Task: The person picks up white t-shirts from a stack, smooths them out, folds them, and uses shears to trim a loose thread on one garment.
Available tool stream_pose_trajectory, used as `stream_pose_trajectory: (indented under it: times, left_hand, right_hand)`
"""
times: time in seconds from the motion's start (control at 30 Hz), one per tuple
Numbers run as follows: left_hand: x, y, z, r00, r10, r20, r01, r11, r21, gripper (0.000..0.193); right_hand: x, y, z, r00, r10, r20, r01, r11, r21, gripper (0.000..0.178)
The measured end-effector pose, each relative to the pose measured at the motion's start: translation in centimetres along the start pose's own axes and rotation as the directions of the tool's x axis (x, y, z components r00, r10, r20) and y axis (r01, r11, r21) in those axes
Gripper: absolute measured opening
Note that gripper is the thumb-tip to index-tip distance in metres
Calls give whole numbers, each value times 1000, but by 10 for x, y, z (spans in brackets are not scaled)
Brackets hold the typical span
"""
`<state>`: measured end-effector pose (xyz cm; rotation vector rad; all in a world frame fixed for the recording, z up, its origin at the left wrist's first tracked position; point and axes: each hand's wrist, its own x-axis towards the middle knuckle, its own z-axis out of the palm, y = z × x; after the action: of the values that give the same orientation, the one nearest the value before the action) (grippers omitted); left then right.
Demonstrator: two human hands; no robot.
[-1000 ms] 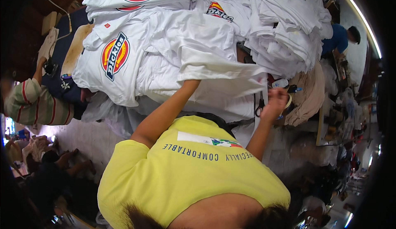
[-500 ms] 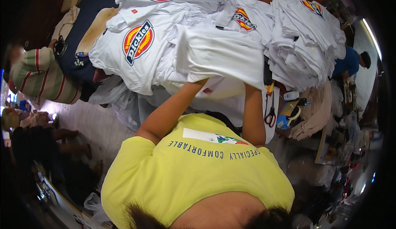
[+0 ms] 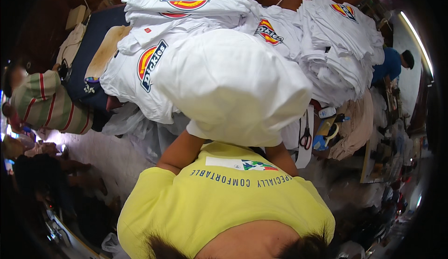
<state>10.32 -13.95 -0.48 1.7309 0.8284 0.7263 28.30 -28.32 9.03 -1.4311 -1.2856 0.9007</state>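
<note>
A plain white T-shirt [image 3: 233,81], its inside or back toward me, billows up in front of my chest. Both my forearms run beneath its near edge: the left forearm [image 3: 183,151] at its left corner, the right forearm [image 3: 282,158] at its right. My left hand and my right hand are covered by the cloth, so their fingers do not show. Behind and left of the raised shirt lies another white T-shirt [image 3: 122,79] with a red, yellow and navy print. The billowing cloth partly hides that print.
Stacks of printed white T-shirts stand at the back [image 3: 186,14] and right [image 3: 338,49]. Red-handled scissors [image 3: 305,138] and a tape roll [image 3: 332,132] lie at the right. A person in a striped shirt [image 3: 51,101] is at the left, another in blue [image 3: 389,65] far right.
The white T-shirt has risen from the pile and ballooned toward me, covering more of the printed shirt. My forearms have drawn back nearer to my body.
</note>
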Motion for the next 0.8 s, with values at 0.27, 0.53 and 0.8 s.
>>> stream_pose_trajectory:
  times: [0.27,0.53,0.8]
  left_hand:
    - [11,6,-12,997,20,74,-24,998,51,41]
    - [-38,53,-15,874,344,344,-440,860,258,41]
    - [-3,148,-70,667,96,739,-431,858,278,40]
  right_hand:
    - [6,1,-59,969,64,-240,9,957,290,38]
    - [-22,-81,-72,943,-217,-253,324,780,535,40]
    - [6,-59,-53,545,755,365,-264,567,-780,43]
